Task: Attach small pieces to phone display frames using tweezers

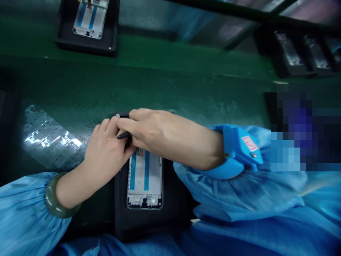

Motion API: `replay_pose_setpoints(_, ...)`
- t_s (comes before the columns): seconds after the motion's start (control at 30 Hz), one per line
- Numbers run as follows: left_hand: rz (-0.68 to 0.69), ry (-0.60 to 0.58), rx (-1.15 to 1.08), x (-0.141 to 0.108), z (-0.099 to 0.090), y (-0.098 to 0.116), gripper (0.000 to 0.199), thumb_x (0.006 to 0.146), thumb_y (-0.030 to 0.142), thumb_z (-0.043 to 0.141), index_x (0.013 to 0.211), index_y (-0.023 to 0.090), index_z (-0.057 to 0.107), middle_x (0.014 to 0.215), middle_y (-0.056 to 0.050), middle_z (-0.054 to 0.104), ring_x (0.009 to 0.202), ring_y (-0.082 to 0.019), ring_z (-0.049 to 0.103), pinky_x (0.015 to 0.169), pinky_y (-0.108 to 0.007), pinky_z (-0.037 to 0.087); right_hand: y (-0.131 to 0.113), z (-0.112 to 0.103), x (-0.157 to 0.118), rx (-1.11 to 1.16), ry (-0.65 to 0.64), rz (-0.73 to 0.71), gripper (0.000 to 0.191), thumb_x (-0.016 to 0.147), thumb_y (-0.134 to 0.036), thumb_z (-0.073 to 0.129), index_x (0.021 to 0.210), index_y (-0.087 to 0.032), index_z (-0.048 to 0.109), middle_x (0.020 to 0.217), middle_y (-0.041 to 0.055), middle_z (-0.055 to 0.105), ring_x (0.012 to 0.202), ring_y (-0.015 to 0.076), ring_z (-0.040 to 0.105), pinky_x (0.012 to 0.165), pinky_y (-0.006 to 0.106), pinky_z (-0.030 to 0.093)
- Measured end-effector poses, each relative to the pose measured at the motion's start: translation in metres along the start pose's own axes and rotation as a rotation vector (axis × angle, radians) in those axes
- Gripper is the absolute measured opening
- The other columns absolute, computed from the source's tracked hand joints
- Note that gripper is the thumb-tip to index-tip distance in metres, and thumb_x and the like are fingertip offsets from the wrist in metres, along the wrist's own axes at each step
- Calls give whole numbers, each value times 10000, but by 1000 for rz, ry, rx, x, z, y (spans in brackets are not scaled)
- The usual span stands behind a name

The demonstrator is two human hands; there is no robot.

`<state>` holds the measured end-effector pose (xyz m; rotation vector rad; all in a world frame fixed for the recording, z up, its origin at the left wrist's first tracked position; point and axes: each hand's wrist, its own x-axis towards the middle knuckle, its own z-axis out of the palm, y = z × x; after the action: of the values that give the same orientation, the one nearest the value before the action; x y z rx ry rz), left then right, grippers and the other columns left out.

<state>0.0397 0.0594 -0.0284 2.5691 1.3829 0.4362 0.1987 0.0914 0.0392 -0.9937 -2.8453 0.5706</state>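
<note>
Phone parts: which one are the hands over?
The phone part in the lowest tray; left hand and right hand cover its top. Others lie farther off.

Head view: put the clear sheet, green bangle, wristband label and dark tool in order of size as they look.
Largest to smallest:
Clear sheet
Green bangle
Wristband label
Dark tool, visible part only

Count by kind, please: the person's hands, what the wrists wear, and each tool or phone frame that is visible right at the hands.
Hands: 2 (left hand, right hand)
Green bangle: 1
Blue wristband: 1
Black tool: 1
Phone frame: 1
Total: 6
</note>
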Motion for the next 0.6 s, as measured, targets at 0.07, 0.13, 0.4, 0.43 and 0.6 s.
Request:
replay_pose_setpoints(0.07,-4,3,-5,1,-1,1,180,851,296,469,878,162,585,866,-108,563,857,-274,524,688,-415,460,7,1,-6,86,48,35,128,819,-77,501,855,-195,537,818,25,589,726,139,557,651,265,447)
replay_pose_setpoints(0.13,-1,14,-14,1,-2,2,168,854,277,468,892,160,582,879,-101,550,865,-262,526,697,-402,464,18,6,-16,231,176,106,57,828,-135,530,827,-191,538,778,3,584,680,120,565,613,250,457)
replay_pose_setpoints(0.4,23,51,-45,1,-2,2,151,844,257,498,936,157,562,910,-83,526,916,-245,524,725,-379,474,33,39,-43,596,601,293,160,814,-302,623,841,-178,525,827,24,609,671,104,589,550,218,487)
replay_pose_setpoints(0.43,22,52,-42,1,-2,1,145,842,259,502,932,162,560,910,-81,526,915,-244,524,725,-378,474,32,40,-42,581,594,286,149,812,-287,622,837,-173,530,829,25,609,688,106,592,564,219,490)
replay_pose_setpoints(0.6,19,49,-37,0,-2,2,134,844,268,504,922,172,554,899,-74,524,918,-236,524,732,-370,471,30,36,-40,507,567,274,95,819,-239,594,833,-164,537,835,26,613,710,109,592,595,224,491)
